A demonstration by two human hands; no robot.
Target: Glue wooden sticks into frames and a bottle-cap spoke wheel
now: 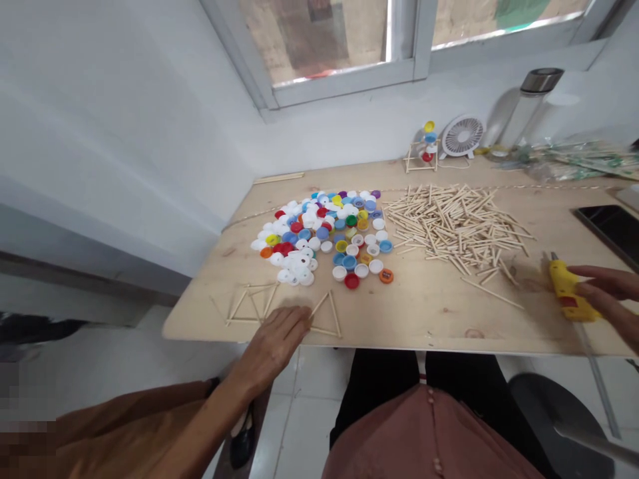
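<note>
My left hand (282, 332) rests at the table's front edge. Its fingers are pressed together on a flat frame of wooden sticks (335, 313), with triangular shapes showing on both sides; the fingertips' exact hold is partly hidden. At the far right, the fingers of my right hand (606, 296) are at the body of a yellow glue gun (566, 293), whose nozzle points away from me. A translucent glue stick (596, 379) runs out of its back, past the table edge. Colourful bottle caps (352, 281) lie heaped beyond my left hand. A pile of short wooden sticks (454, 223) is beside them.
A small stick stand with stacked caps (428, 150), a white fan (463, 136), a glass bottle (524, 113) and bagged sticks (584, 159) line the back. A phone (612, 233) lies at right. At lower left is another person's brown clothing (110, 426).
</note>
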